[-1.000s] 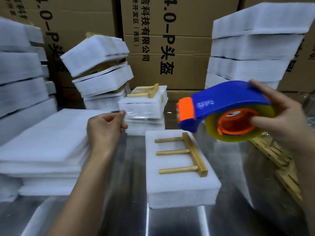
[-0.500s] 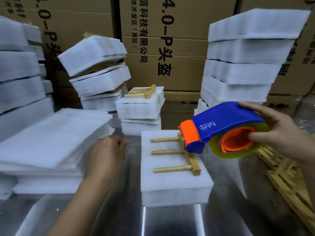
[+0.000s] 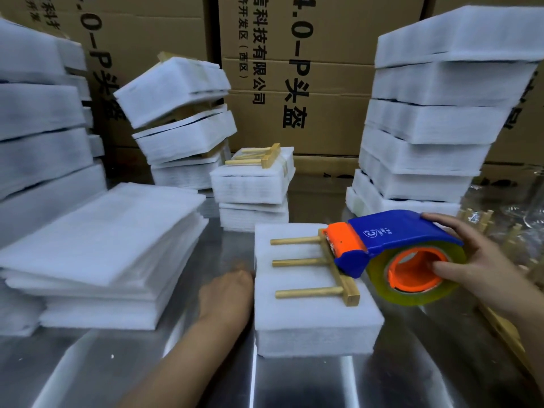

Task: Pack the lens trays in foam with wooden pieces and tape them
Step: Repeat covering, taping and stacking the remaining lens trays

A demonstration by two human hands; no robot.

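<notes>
A white foam-wrapped bundle point(image 3: 309, 316) lies on the metal table in the middle. On top of it rests a wooden piece point(image 3: 323, 269) with three pegs pointing left. My right hand point(image 3: 477, 260) holds a blue and orange tape dispenser point(image 3: 391, 248) with a yellowish tape roll; its orange nose touches the wooden bar's far end. My left hand point(image 3: 228, 293) is down on the table against the bundle's left side, fingers curled and blurred, with nothing visibly in it.
Flat foam sheets point(image 3: 100, 248) are piled at the left. Stacks of wrapped bundles point(image 3: 426, 128) stand at the right and behind, one point(image 3: 253, 184) topped by a wooden piece. Cardboard boxes point(image 3: 294, 69) form the back wall. More wooden pieces point(image 3: 500, 328) lie at the right.
The tape dispenser came down and left onto the wooden piece. My left hand dropped from mid-air to the table beside the bundle's left side.
</notes>
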